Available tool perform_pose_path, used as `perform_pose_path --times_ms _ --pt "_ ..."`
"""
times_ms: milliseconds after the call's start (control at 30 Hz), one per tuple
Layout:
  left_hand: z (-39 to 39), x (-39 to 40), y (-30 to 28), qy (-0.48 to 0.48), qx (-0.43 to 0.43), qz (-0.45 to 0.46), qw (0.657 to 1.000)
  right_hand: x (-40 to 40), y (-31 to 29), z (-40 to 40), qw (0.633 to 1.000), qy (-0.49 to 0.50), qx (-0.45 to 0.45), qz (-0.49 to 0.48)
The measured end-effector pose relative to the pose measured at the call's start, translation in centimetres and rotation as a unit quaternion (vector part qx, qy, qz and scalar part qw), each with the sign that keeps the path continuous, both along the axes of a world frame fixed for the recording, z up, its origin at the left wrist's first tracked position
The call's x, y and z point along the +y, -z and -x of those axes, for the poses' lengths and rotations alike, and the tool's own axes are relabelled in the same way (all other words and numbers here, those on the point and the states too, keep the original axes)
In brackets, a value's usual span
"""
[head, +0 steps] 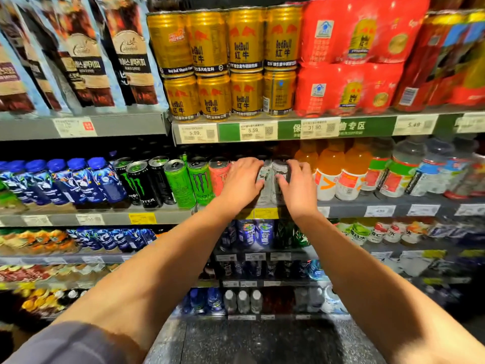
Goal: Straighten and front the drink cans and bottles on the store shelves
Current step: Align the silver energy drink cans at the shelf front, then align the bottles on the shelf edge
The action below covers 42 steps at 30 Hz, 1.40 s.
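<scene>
On the middle shelf (168, 215), at about 12 o'clock from the person, both hands curl round two pale cans: left hand (242, 179) grips one pale can (264, 177), right hand (298, 185) its neighbour (280, 169). Green cans (198, 179) stand at 9 o'clock, orange bottles (328, 177) at 3 o'clock.

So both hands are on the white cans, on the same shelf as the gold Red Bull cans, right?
Not quite. In the head view the left hand and right hand grip the white cans one shelf below the gold Red Bull cans, beside the green Monster can.
</scene>
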<state>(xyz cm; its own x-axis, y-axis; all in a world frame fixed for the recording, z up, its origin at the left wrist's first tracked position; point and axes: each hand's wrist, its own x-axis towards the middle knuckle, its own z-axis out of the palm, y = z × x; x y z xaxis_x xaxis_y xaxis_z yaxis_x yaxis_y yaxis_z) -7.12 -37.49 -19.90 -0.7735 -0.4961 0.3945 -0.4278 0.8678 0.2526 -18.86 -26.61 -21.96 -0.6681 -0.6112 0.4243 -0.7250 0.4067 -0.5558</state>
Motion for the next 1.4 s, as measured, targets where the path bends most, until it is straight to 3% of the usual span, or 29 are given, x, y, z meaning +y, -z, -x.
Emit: perform_pose_path --times_ms 300,467,567,667,800,900,1000,1100,1400 --pt "1.1 0.0 -0.1 -0.065 0.042 0.086 0.993 -0.8 -0.4 0.5 1.0 -0.019 0.012 0.008" --pt "1.6 0.4 0.1 -0.074 0.043 0.076 0.993 -1.1 -0.3 0.6 1.0 -0.021 0.012 -0.019" --pt "1.4 1.1 0.7 -0.064 0.084 0.036 0.994 -0.4 0.4 0.6 1.0 -0.013 0.005 -0.024" --pt "1.5 2.8 1.6 -0.002 0.14 -0.026 0.99 0.7 1.4 0.5 0.998 -0.005 -0.063 0.013" --pt "2.9 5.4 2.9 0.033 0.211 -0.126 0.969 2.8 2.9 1.3 0.988 0.024 -0.132 0.075" --pt "4.3 6.9 3.3 0.039 0.215 -0.203 0.954 4.8 3.5 3.2 0.979 0.071 -0.164 0.104" --pt "6.6 7.9 4.1 0.016 0.207 -0.308 0.929 6.9 3.5 6.1 0.964 0.117 -0.187 0.15" --pt "9.1 8.8 5.0 -0.017 0.198 -0.357 0.913 8.3 3.1 9.6 0.949 0.154 -0.209 0.177" --pt "17.5 13.8 4.8 -0.176 0.257 -0.362 0.879 8.9 2.8 16.5 0.961 0.057 -0.228 0.146"
